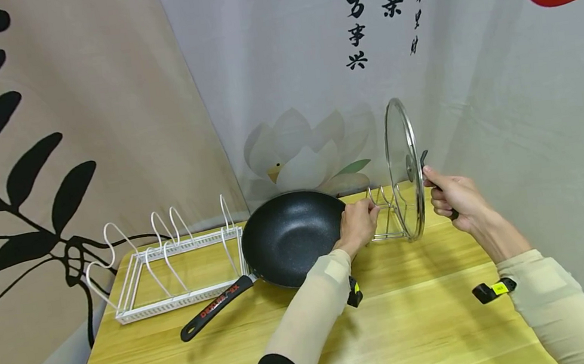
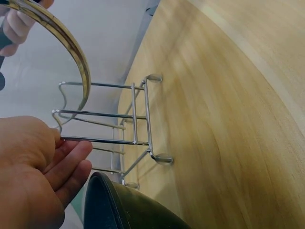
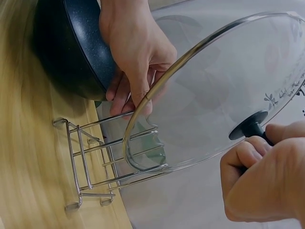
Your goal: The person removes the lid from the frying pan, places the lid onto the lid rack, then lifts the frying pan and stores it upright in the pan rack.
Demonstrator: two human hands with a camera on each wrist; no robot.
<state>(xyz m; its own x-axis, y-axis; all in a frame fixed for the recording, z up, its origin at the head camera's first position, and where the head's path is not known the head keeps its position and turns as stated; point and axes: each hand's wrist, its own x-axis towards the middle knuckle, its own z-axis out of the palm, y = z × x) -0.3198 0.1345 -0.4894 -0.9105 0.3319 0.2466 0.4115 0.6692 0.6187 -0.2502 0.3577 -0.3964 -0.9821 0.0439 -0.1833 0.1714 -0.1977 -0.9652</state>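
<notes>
The glass lid (image 1: 404, 169) stands on edge, long axis vertical, its face towards the right hand (image 1: 453, 199), whose fingers clamp its black handle; the rim sits in the wire rack (image 1: 388, 216). The left hand (image 1: 357, 225), fingers nearly straight, steadies the rack beside the wok (image 1: 290, 236).

Wooden table (image 1: 423, 335), white rack (image 1: 172, 267), wok (image 1: 287, 236), chrome rack (image 1: 385, 219)
</notes>
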